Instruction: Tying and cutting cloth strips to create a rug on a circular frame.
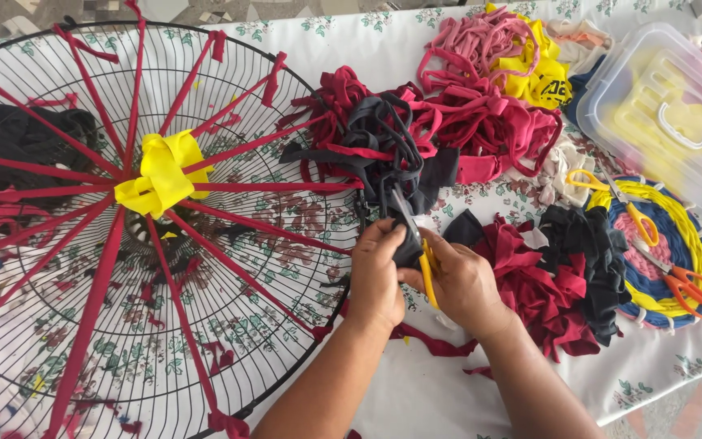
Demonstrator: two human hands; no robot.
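Pinched between the fingers of the left hand [377, 272] is a strip of dark cloth [407, 244], held taut just beside the rim of the wire fan guard [302, 106]; the right hand [465, 280] is clenched around yellow-handled scissors [426, 264], whose blades point up along the strip; both hands sit near the middle of the scene, touching each other at the thumbs; red fabric strips [237, 146] run like spokes across the guard, which lies to the left, meeting at a yellow knot [162, 172] in its centre; a tangle of red and dark loops [400, 134] lies just beyond the hands; to the right rest cut scraps [562, 276], a round woven mat [676, 236] bearing two more pairs of scissors, and, farther off, a clear plastic box [668, 114]; everything rests on a floral tablecloth [448, 390].
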